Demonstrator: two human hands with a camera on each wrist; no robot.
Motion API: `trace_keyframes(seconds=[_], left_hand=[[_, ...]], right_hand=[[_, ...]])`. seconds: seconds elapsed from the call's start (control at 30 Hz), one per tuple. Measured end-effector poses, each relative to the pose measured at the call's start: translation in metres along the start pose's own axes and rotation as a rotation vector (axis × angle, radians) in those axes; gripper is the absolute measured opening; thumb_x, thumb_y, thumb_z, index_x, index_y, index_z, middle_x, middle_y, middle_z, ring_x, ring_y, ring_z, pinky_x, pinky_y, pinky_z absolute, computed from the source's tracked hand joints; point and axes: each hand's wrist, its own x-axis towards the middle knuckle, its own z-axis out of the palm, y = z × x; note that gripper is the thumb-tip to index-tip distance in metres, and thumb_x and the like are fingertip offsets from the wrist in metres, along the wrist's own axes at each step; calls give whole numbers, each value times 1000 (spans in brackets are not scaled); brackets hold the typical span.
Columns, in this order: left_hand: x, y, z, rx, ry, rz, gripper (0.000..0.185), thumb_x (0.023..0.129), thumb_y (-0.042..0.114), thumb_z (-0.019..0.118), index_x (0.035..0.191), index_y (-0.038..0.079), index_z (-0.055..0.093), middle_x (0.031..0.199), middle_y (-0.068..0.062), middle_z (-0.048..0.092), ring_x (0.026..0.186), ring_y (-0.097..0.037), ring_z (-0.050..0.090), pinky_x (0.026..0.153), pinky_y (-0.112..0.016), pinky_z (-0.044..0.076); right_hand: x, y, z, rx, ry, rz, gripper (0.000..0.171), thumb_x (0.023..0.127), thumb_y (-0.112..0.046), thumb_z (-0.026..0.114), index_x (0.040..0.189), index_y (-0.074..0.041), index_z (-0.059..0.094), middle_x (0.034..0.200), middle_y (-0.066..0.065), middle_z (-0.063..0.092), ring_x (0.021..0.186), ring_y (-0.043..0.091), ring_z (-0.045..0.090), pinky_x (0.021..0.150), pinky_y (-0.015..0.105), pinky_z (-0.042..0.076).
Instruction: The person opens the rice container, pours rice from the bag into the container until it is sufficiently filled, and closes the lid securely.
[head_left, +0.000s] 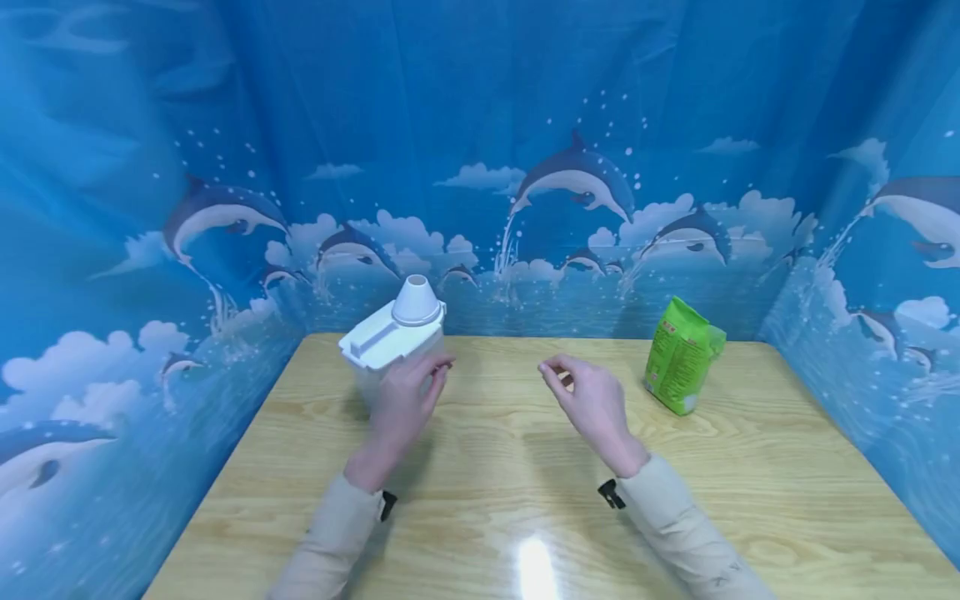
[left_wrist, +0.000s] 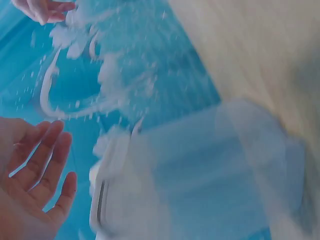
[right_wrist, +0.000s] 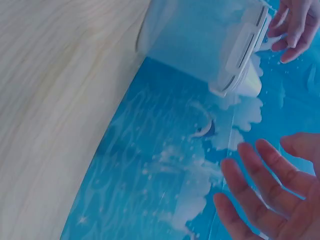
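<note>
1. The jug (head_left: 393,346) stands upright at the far left of the bench (head_left: 525,500), near the dolphin curtain (head_left: 480,167). It is clear-walled, with a flat white lid (head_left: 375,337) and a cone-shaped spout cap (head_left: 416,302) at the lid's right end.
2. The left hand (head_left: 405,400) is right at the jug's near side. Its fingers are spread and relaxed and not curled round anything. The left wrist view, though blurred, shows a gap between the palm (left_wrist: 25,170) and the jug (left_wrist: 200,180). Whether a fingertip brushes the wall in the head view, I cannot tell.
3. The right hand (head_left: 588,400) hovers above the middle of the bench, well apart from the jug. Its fingers are loosely bent and the grip holds nothing. The right wrist view shows the fingers (right_wrist: 260,190) straight and parted.
4. To do this reach well, I judge the left hand should wrap the jug's body low, below the lid, since a tall light container tips when pushed near the top.
5. The thumb and fingers should close on opposite walls before any lift. The smooth plastic looks slippery.
6. The right hand is free to take the cap or steady the lid.
7. A green bag (head_left: 682,357) stands at the far right, near the right hand and clear of the left hand's path.
</note>
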Motion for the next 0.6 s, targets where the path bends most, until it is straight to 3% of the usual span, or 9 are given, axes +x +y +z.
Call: trace_keyframes(seconds=[0.13, 0.33, 0.6], left_hand=[[7, -12, -22, 38, 77, -25, 18, 92, 3, 72, 110, 4, 74, 102, -11, 76, 89, -30, 71, 76, -46, 58], [9, -37, -44, 100, 114, -137, 20, 97, 6, 67, 117, 4, 72, 110, -13, 73, 104, -34, 66, 88, -51, 55], [5, -75, -60, 174, 75, -282, 30, 104, 15, 58, 130, 3, 65, 131, -20, 66, 125, -41, 55, 105, -62, 43]], right_hand=[[11, -18, 11, 24, 4, -36, 19, 100, -30, 66, 109, -16, 76, 102, 1, 77, 82, 17, 72, 61, 35, 56], [22, -44, 34, 68, -12, -80, 30, 98, -30, 69, 124, -16, 71, 121, 5, 72, 103, 26, 68, 73, 44, 59], [33, -78, 66, 100, -85, -119, 40, 99, -33, 67, 135, -14, 63, 132, 7, 65, 119, 28, 63, 86, 47, 58]])
